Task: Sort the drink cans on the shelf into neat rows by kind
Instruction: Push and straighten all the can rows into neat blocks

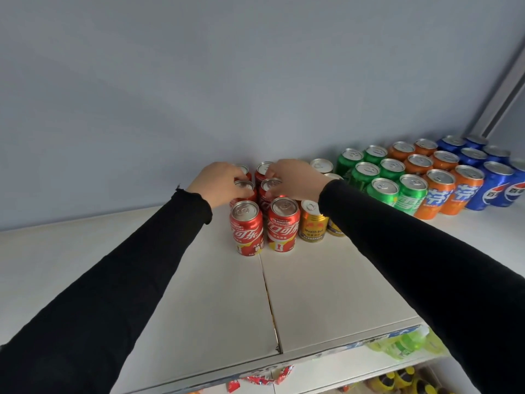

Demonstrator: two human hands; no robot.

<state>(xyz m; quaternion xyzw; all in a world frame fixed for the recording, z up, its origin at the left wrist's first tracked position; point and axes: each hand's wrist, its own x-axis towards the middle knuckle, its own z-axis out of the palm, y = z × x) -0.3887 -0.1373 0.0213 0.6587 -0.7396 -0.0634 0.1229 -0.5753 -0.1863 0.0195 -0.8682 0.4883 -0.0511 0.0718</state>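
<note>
Drink cans stand on a white shelf point(199, 280) against a pale blue wall, and from the head camera we look down along our two black sleeves.

Red cola cans point(265, 220) form two columns three deep in the middle. Our left hand point(220, 180) curls its fingers over the top of the middle can in the left column; our right hand point(295, 177) curls over the middle can point(271, 187) in the right column. Whether the fingers truly grip or only rest on the rims, we cannot tell. We judge both hands are nudging these cans into line with their neighbours.

Just right of the red ones stand gold cans point(312, 221), partly hidden by our right sleeve. Further right come green cans point(386, 177), orange cans point(437, 177) and blue cans point(488, 172), each kind already in its own block, so little seems left to sort.
</note>
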